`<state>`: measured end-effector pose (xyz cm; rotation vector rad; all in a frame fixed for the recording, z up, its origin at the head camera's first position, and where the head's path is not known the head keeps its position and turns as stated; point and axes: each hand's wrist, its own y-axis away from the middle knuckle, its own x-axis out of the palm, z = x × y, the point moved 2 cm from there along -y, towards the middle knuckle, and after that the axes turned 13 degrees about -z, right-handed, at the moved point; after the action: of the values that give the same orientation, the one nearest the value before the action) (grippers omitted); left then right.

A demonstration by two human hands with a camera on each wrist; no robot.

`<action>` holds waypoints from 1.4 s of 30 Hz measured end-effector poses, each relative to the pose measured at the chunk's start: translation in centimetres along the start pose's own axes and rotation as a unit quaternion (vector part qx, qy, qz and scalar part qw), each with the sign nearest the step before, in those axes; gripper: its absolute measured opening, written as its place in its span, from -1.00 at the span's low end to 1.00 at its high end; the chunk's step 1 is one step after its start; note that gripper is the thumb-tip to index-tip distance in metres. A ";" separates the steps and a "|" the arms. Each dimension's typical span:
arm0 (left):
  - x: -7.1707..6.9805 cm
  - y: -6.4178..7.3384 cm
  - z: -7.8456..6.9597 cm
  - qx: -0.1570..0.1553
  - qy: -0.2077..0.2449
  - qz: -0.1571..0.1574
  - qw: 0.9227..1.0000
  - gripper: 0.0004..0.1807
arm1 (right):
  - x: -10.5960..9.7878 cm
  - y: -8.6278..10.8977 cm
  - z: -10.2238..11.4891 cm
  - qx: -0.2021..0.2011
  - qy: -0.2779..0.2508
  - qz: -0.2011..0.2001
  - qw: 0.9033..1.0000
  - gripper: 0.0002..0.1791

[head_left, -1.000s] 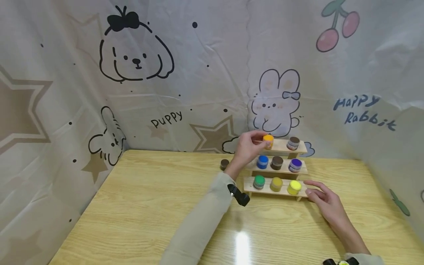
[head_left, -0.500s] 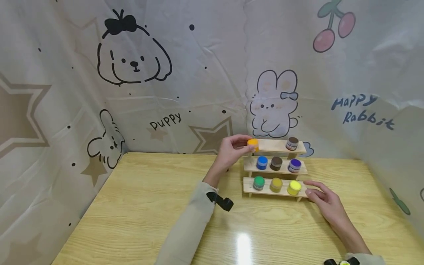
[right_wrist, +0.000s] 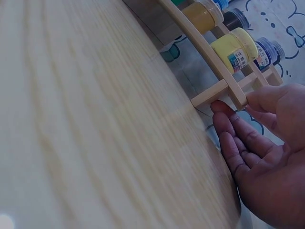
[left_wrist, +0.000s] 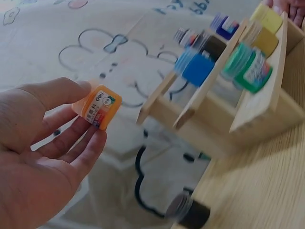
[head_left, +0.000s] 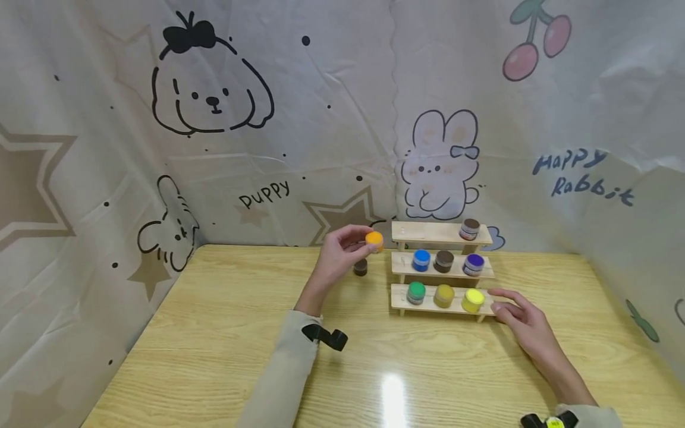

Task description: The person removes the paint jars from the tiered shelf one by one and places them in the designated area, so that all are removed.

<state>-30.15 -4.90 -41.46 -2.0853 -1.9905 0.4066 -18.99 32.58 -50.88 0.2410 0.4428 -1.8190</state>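
Moved left of the tiered wooden stand (head_left: 405, 267), whose lowest tier (head_left: 398, 301) is pinched by the right hand (head_left: 530, 326), an orange paint jar (head_left: 374, 240) is held in the grip of the left hand (head_left: 337, 257), leaving one brown-lidded jar (head_left: 470, 229) on the top tier (head_left: 430, 232).

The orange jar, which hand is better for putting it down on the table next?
Probably the left hand: it holds the orange jar, near a dark jar standing on the table. The right hand is farther away, at the right end of the shelf.
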 end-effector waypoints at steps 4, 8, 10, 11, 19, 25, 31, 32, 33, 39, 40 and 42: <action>-2.0 0.3 0.7 -0.012 -0.018 -0.019 1.000 -0.66 | 0.0 0.0 0.1 -0.001 0.002 0.002 1.000 -0.47; -3.9 0.4 1.3 -0.030 -0.023 -0.042 0.998 -0.65 | 0.0 -0.1 0.1 0.005 0.003 0.003 1.000 -0.46; -4.7 0.5 1.7 -0.040 -0.021 -0.054 0.998 -0.65 | 0.0 -0.1 0.0 0.007 0.003 0.005 1.000 -0.46; -5.1 0.6 1.9 -0.047 -0.019 -0.060 0.997 -0.65 | 0.0 -0.1 0.0 0.007 0.002 0.005 1.000 -0.46; -6.9 1.1 4.3 -0.094 -0.004 -0.117 0.989 -0.65 | 0.2 -0.3 0.1 0.006 0.002 0.008 1.000 -0.46; -6.9 1.4 6.4 -0.098 -0.010 -0.121 0.988 -0.65 | -0.1 -0.2 0.1 0.003 0.003 0.007 1.000 -0.45; -6.9 1.9 8.3 -0.112 -0.017 -0.135 0.984 -0.64 | -0.3 -0.3 0.1 -0.002 0.000 0.011 1.000 -0.46; -6.9 2.0 8.5 -0.112 -0.019 -0.140 0.984 -0.64 | -0.3 -0.3 0.1 -0.002 0.000 0.013 1.000 -0.45; -6.9 2.1 8.7 -0.112 -0.019 -0.143 0.983 -0.65 | -0.3 -0.4 0.0 -0.001 -0.001 0.014 1.000 -0.45; -7.0 2.2 9.4 -0.114 -0.033 -0.143 0.983 -0.65 | -0.3 -0.3 -0.1 0.013 0.007 0.014 1.000 -0.44; -7.0 2.2 9.5 -0.114 -0.037 -0.142 0.983 -0.66 | -0.3 -0.3 -0.1 0.015 0.009 0.014 1.000 -0.44; -6.9 2.1 9.6 -0.118 -0.038 -0.139 0.983 -0.65 | -0.3 -0.3 0.0 0.017 0.012 0.014 1.000 -0.44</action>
<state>-31.80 -12.14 -50.88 -1.9000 -2.4373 0.2083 -19.25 32.91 -50.76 0.2914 0.4239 -1.7984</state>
